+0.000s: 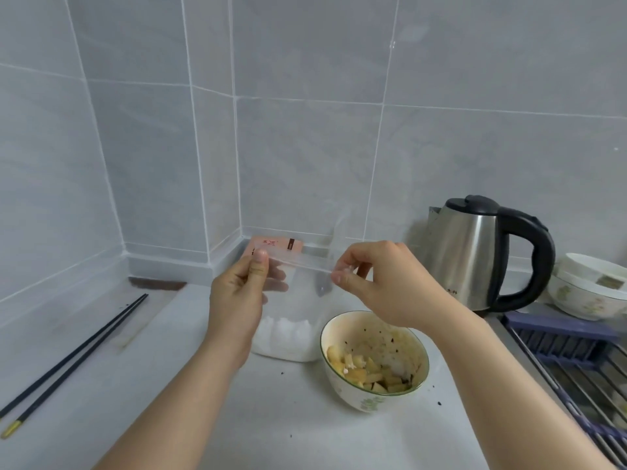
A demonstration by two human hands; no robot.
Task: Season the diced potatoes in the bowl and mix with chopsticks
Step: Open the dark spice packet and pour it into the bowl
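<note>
A clear zip bag (291, 337) with white powder at its bottom stands on the counter behind the bowl. My left hand (237, 300) pinches the left end of the bag's zip strip, and my right hand (380, 286) pinches the right end. A white bowl (342, 385) with a floral print sits at the lower right of the bag; it holds diced potatoes (369, 371) with white seasoning and dark specks on them. A pair of black chopsticks (71, 357) lies on the counter at the left, apart from both hands.
A pink sachet (281, 245) leans in the wall corner behind the bag. A steel electric kettle (475, 252) stands at the right. Stacked white bowls (590, 286) and a sink drying rack (576, 364) are at the far right. Dark crumbs dot the white counter (271, 418).
</note>
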